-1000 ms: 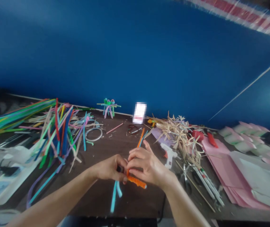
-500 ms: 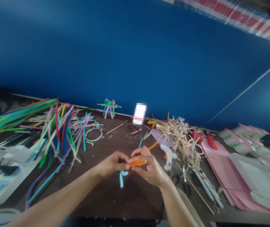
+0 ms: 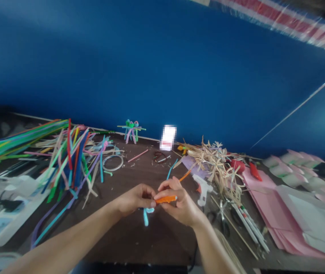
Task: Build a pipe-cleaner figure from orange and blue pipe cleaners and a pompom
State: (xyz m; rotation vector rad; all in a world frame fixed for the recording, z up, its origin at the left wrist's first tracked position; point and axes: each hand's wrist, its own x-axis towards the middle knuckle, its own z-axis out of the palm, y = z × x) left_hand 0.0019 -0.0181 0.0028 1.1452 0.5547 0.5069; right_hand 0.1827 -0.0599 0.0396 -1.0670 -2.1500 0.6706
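Observation:
Over the near middle of the dark table point(image 3: 116, 243), both hands come together at an orange pipe cleaner point(image 3: 165, 199) wound into a short, thick coil. My left hand point(image 3: 139, 197) is closed, pinching the coil's left end between thumb and fingers. Beneath that hand hang the bent ends of a light-blue pipe cleaner point(image 3: 146, 217). My right hand point(image 3: 176, 199) curls its fingers round the right part of the coil, thumb below. The loose orange tail sticks out past the right fingers toward the upper right. A blue strand rises from behind the same hand.
Bundles of coloured pipe cleaners point(image 3: 76, 160) and a white power strip point(image 3: 5, 220) lie at left. A small pipe-cleaner figure point(image 3: 131, 131) and a bright phone point(image 3: 168, 137) stand at the back. Right are a white glue gun point(image 3: 204, 190), scissors point(image 3: 222, 217) and pink paper point(image 3: 273, 213).
The orange coil has risen and levelled between my hands. Its loose tail has swung from upright to the right. The hanging blue ends have moved up; the last half second shows little motion.

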